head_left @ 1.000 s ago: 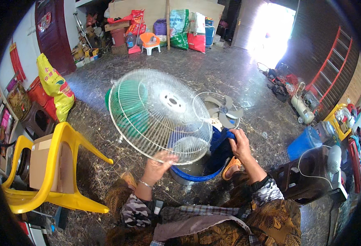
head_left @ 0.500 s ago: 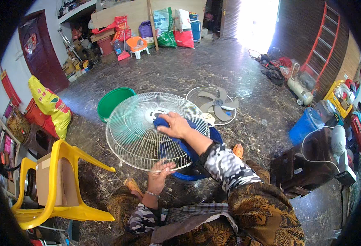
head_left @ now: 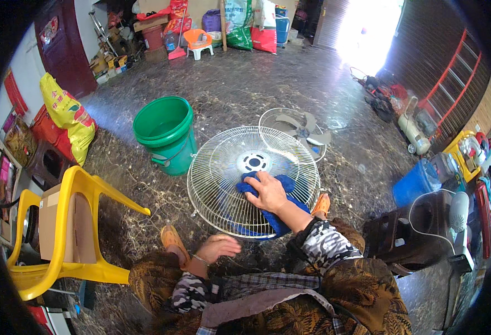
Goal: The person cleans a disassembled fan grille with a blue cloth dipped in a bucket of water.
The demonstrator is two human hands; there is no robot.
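Round wire grille [head_left: 245,163] faces up. Right hand [head_left: 269,196] grips bunched cloth [head_left: 286,183] on it; left hand [head_left: 217,247] free, fingers extended.

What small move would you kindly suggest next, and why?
Perhaps the left hand should steady the round white wire fan guard by its near edge: that hand looks empty, while the right hand holds a crumpled blue cloth against it.

We took this for a household garage or storeroom: dark marbled floor [head_left: 223,89], ribbed shutter wall [head_left: 424,42], red ladder [head_left: 450,78], wheeled tank [head_left: 414,131], stuffed sacks [head_left: 238,25] standing at the back, yellow plastic chair [head_left: 97,272].
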